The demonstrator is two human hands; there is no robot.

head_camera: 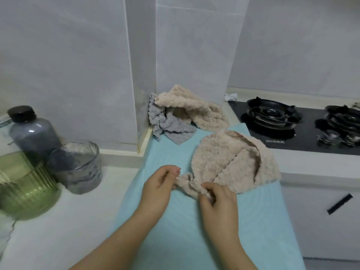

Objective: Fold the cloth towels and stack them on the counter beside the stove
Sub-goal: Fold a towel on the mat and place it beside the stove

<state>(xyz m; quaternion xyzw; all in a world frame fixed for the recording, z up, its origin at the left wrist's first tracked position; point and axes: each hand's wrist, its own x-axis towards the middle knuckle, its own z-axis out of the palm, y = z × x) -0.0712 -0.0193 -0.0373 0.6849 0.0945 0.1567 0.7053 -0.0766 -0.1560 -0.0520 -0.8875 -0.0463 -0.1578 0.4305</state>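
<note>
The left hand (161, 184) pinches the near corner of a crumpled beige fluffy cloth towel (233, 164); behind, a grey cloth towel (167, 124) and a second beige towel (191, 108) lie heaped at the wall. The right hand (218, 199) pinches the same edge, on the light blue mat (175, 230) beside the black stove (282, 138). Nothing is folded or stacked yet, I judge.

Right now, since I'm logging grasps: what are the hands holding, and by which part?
Both pinch the nearer beige towel at its bunched corner: left hand on the tip, right hand just beside it.
</note>
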